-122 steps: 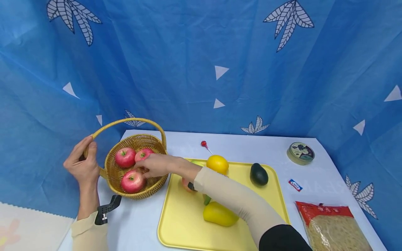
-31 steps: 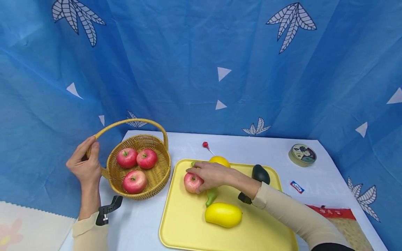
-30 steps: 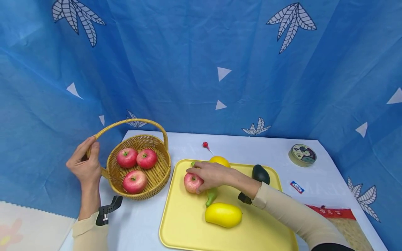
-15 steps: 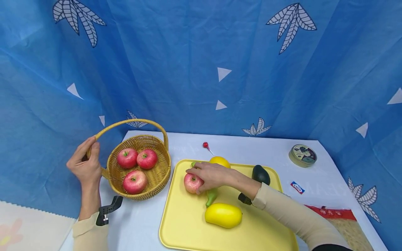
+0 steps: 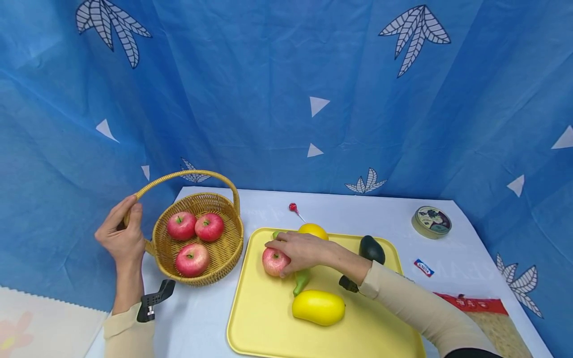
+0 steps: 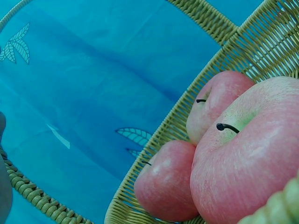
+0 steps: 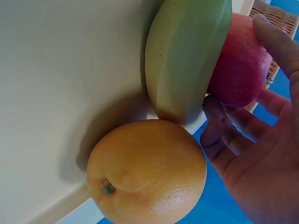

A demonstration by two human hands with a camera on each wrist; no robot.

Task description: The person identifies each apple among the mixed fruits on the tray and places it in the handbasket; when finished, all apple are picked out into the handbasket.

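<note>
My left hand (image 5: 122, 231) grips the arched handle (image 5: 197, 172) of a round wicker basket (image 5: 226, 266) at the table's left. Three red apples lie inside: one near the front (image 5: 192, 260), one at the back left (image 5: 181, 225) and one beside it (image 5: 209, 227). On the yellow tray (image 5: 259, 323), my right hand (image 5: 304, 251) holds another red apple (image 5: 274, 261) between thumb and fingers. A green-yellow banana (image 7: 187, 56) lies right against that apple, partly under the hand in the head view. Close to the little finger sits an orange (image 7: 149, 172).
A yellow mango (image 5: 319, 307) and a dark avocado (image 5: 372, 249) are also on the tray. Behind it lies a red lollipop (image 5: 293, 207). To the right are a round tin (image 5: 431, 222), a small blue-and-red wrapper (image 5: 423, 267) and a red-topped bag (image 5: 488, 318) partly covered by my sleeve.
About four seconds ago my right hand was inside the basket at the apples. It has since moved right to the apple on the tray, staying still this last second. The left hand keeps its grip.
</note>
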